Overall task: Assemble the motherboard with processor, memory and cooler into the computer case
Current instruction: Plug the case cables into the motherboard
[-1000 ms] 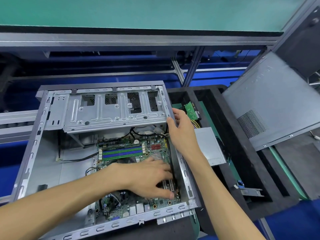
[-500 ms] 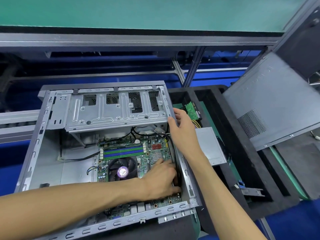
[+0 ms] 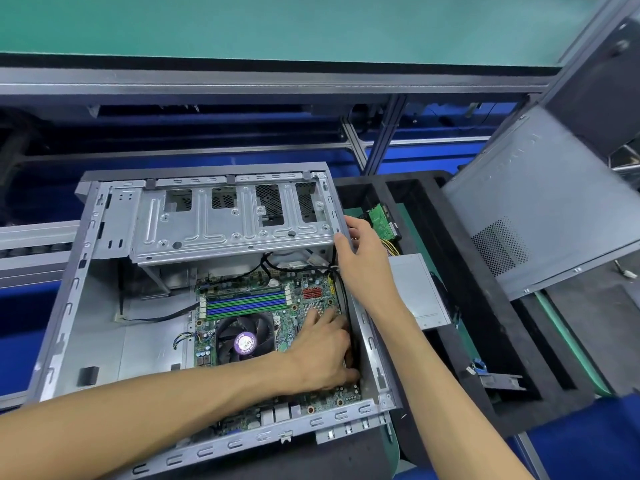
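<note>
The open grey computer case (image 3: 69, 306) lies on its side in front of me. Inside it sits the green motherboard (image 3: 311, 296) with its black cooler fan (image 3: 246, 341) and blue and green memory slots (image 3: 246, 303). My left hand (image 3: 322, 351) rests on the board's right side, its fingers curled down over the board's edge next to the case wall. My right hand (image 3: 363, 247) grips the top rim of the case's right wall, thumb inside and fingers outside. The processor is hidden under the cooler.
A metal drive cage (image 3: 225, 220) spans the case's far half. To the right, a black foam tray (image 3: 485, 341) holds a silver power supply (image 3: 415, 292) and a hard drive (image 3: 381, 221). The case's side panel (image 3: 536, 202) leans at the far right.
My left hand slid right from the board's middle to its right edge, uncovering the cooler fan, and its fingers curled down. My right hand stayed on the case rim.
</note>
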Demonstrator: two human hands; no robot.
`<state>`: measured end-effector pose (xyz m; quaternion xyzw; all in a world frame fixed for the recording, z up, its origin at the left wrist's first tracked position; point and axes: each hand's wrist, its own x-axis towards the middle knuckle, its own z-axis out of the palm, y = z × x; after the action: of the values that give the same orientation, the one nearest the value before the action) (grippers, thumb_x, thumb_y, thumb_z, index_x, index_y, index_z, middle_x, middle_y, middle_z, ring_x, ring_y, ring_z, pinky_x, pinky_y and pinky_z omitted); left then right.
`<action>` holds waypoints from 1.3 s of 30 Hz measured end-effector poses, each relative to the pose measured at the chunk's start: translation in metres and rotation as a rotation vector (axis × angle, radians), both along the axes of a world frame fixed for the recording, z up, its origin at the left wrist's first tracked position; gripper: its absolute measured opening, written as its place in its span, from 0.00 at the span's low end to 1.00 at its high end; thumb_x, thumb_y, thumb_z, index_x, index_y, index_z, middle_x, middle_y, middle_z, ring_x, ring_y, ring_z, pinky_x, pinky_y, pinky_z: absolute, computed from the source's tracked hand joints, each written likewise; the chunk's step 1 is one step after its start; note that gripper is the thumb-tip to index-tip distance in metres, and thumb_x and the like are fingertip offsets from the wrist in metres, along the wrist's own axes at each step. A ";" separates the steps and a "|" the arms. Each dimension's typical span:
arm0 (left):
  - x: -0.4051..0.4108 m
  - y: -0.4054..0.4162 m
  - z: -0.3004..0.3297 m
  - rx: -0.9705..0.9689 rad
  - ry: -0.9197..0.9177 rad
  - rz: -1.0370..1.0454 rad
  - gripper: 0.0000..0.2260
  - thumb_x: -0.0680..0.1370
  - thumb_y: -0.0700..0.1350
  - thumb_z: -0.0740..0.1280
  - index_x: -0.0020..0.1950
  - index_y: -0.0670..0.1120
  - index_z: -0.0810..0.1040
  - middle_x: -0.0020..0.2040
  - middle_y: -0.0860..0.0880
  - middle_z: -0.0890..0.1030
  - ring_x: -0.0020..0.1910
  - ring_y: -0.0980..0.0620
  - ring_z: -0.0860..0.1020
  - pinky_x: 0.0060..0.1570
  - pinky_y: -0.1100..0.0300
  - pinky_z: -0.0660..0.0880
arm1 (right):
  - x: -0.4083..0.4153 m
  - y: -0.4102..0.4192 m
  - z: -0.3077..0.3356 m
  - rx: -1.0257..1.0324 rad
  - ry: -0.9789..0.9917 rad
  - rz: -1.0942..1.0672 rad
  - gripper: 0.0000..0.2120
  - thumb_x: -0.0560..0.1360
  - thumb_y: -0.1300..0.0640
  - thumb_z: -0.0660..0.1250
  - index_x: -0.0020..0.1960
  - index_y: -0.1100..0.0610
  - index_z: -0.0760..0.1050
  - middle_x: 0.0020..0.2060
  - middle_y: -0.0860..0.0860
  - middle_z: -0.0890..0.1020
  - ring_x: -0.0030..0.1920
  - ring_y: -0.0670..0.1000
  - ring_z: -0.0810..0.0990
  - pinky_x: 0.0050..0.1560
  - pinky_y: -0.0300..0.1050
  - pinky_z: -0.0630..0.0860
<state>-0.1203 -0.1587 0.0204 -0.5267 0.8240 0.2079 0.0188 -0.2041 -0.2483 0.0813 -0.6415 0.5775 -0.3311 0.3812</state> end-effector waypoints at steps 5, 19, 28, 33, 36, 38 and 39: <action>0.025 -0.012 0.015 -0.017 0.004 -0.080 0.17 0.74 0.54 0.69 0.35 0.45 0.69 0.47 0.46 0.69 0.56 0.45 0.67 0.60 0.49 0.61 | 0.000 -0.001 0.000 -0.007 -0.002 -0.006 0.15 0.83 0.53 0.61 0.70 0.51 0.71 0.59 0.48 0.78 0.53 0.40 0.77 0.45 0.30 0.72; 0.054 -0.083 0.012 -0.067 0.136 0.365 0.12 0.77 0.53 0.66 0.55 0.48 0.77 0.49 0.49 0.83 0.44 0.47 0.81 0.42 0.52 0.79 | 0.000 -0.001 0.001 -0.008 0.009 -0.021 0.15 0.83 0.53 0.62 0.69 0.50 0.72 0.59 0.47 0.78 0.54 0.39 0.76 0.45 0.28 0.70; 0.048 -0.095 -0.002 0.006 0.293 0.435 0.05 0.75 0.45 0.68 0.49 0.53 0.76 0.42 0.48 0.79 0.39 0.50 0.72 0.40 0.61 0.67 | 0.001 -0.001 0.003 0.008 -0.008 -0.025 0.16 0.83 0.54 0.62 0.70 0.51 0.72 0.59 0.47 0.78 0.55 0.42 0.77 0.48 0.32 0.72; 0.048 -0.090 0.009 -0.028 0.243 0.381 0.08 0.77 0.45 0.67 0.55 0.46 0.80 0.51 0.43 0.83 0.47 0.43 0.79 0.41 0.59 0.66 | 0.001 -0.001 0.003 0.011 0.000 -0.017 0.16 0.83 0.54 0.62 0.70 0.51 0.71 0.59 0.47 0.78 0.55 0.41 0.77 0.47 0.31 0.71; 0.048 -0.086 0.022 0.042 0.212 0.342 0.14 0.81 0.45 0.63 0.64 0.41 0.76 0.58 0.40 0.80 0.57 0.40 0.78 0.49 0.55 0.70 | 0.001 0.000 0.005 -0.003 0.009 -0.009 0.15 0.83 0.54 0.61 0.70 0.52 0.72 0.59 0.48 0.78 0.55 0.42 0.77 0.49 0.33 0.72; 0.050 -0.081 0.028 0.057 0.181 0.313 0.15 0.82 0.46 0.62 0.66 0.40 0.74 0.61 0.39 0.79 0.60 0.40 0.77 0.55 0.52 0.71 | 0.001 0.001 0.007 -0.009 0.028 -0.005 0.16 0.83 0.54 0.61 0.70 0.52 0.71 0.59 0.48 0.78 0.55 0.43 0.77 0.50 0.36 0.73; 0.052 -0.078 0.031 0.051 0.163 0.298 0.17 0.82 0.47 0.62 0.67 0.40 0.74 0.62 0.39 0.79 0.61 0.40 0.76 0.57 0.51 0.70 | 0.002 0.002 0.007 -0.017 0.046 0.001 0.16 0.83 0.54 0.61 0.70 0.53 0.71 0.59 0.48 0.78 0.55 0.44 0.77 0.53 0.39 0.75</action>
<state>-0.0686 -0.2365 0.0510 -0.6237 0.7302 0.2711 -0.0656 -0.2023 -0.2461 0.0887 -0.6524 0.5830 -0.3210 0.3626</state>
